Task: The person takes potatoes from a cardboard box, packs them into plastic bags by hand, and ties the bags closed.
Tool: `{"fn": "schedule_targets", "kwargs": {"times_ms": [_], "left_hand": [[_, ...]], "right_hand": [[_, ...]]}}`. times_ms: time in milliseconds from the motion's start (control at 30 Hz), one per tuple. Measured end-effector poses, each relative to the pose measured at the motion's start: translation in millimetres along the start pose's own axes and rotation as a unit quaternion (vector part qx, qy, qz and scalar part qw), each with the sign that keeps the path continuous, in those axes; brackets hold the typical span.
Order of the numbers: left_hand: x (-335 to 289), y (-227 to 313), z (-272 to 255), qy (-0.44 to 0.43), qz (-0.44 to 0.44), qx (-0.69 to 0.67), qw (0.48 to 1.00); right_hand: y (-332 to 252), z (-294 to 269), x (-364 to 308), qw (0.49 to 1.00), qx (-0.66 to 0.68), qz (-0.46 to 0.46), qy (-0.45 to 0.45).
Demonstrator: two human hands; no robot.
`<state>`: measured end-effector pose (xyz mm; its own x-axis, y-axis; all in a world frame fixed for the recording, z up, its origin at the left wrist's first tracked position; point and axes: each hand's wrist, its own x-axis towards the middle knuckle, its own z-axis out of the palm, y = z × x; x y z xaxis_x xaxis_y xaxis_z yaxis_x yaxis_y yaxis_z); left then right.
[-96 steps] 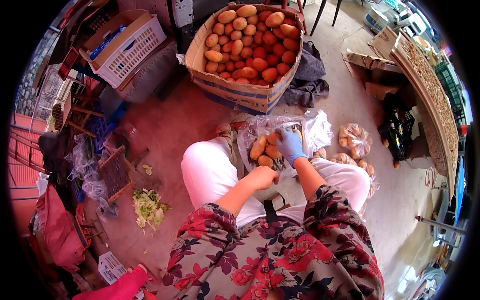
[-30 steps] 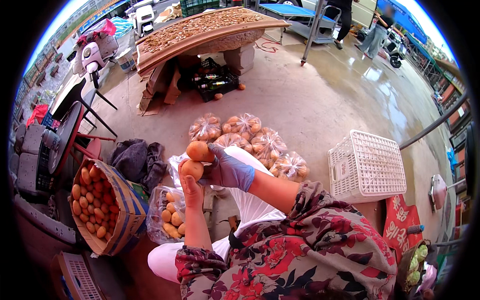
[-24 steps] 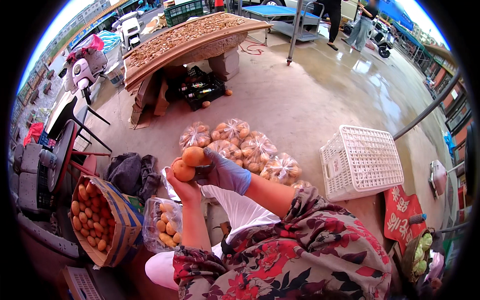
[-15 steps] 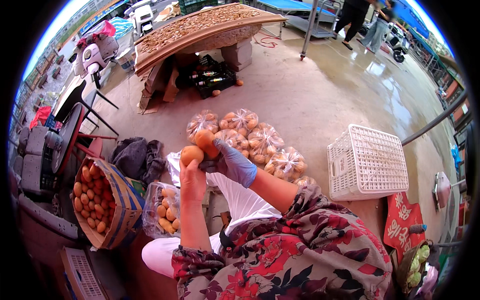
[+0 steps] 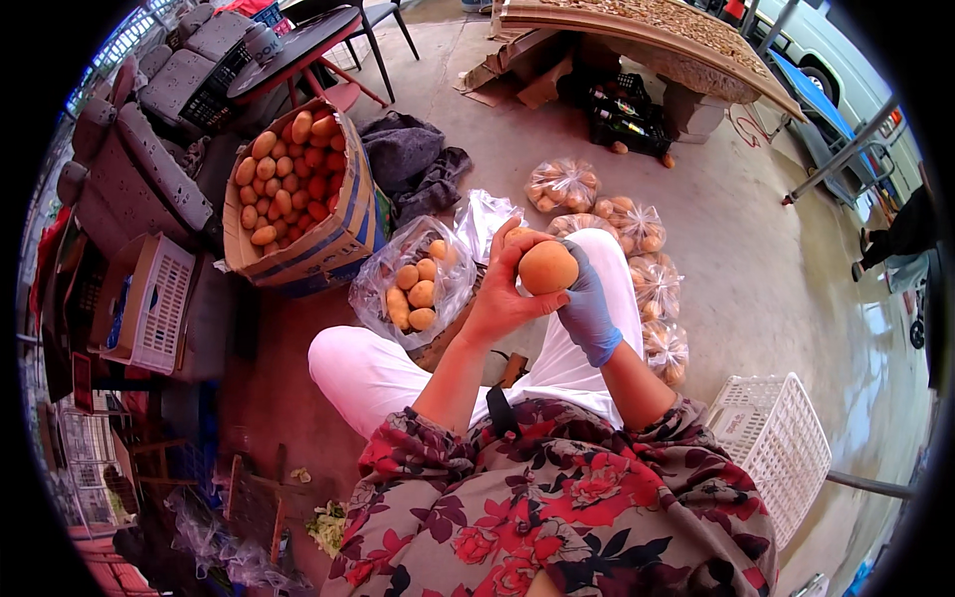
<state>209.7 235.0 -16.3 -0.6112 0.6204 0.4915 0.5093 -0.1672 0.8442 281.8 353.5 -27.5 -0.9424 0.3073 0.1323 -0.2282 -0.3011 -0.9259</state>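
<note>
Up in front of my lap, a round, brownish-orange potato sits between my two hands. My bare left hand grips it from the left, thumb below it. Closed against its right side is my right hand, in a blue glove. Part of a second potato shows behind my left fingers; which hand bears it is hard to see. Left of my hands, an open clear plastic bag holds several potatoes. Beyond it stands a cardboard box full of potatoes.
Several tied clear bags of potatoes lie on the floor to the right. A white plastic crate stands at the lower right. Dark cloth lies behind the box. A low table with drying pieces is ahead, a dark crate under it.
The view has swung left, toward the box and the open bag. My hands have drawn closer together and nearer to my body, with the potatoes still in them.
</note>
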Motion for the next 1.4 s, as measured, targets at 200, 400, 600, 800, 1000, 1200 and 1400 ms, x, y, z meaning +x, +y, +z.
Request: {"fn": "schedule_targets", "kwargs": {"times_ms": [200,400,600,800,1000,1200,1400], "left_hand": [[-10,-4,-10,0.038,-0.023,-0.112,0.993],[-20,-9,6,0.016,-0.088,-0.457,0.885],[-25,-11,15,0.084,-0.169,-0.580,0.792],[-25,-9,18,0.102,-0.216,-0.621,0.746],[-29,-24,15,0.121,-0.282,-0.547,0.779],[-25,-30,12,0.170,-0.266,-0.650,0.692],[-27,-32,2,0.163,-0.268,-0.638,0.704]], "right_hand": [[-51,-22,3,0.920,-0.338,-0.173,-0.100],[-64,5,-1,0.866,-0.387,-0.288,-0.132],[-43,6,-3,0.843,-0.430,-0.309,-0.090],[-32,8,3,0.819,-0.463,-0.332,-0.059],[-16,1,15,0.823,-0.447,-0.324,-0.130],[-10,-16,6,0.811,-0.474,-0.333,-0.081],[-2,-8,7,0.923,-0.347,-0.160,-0.042]]}}
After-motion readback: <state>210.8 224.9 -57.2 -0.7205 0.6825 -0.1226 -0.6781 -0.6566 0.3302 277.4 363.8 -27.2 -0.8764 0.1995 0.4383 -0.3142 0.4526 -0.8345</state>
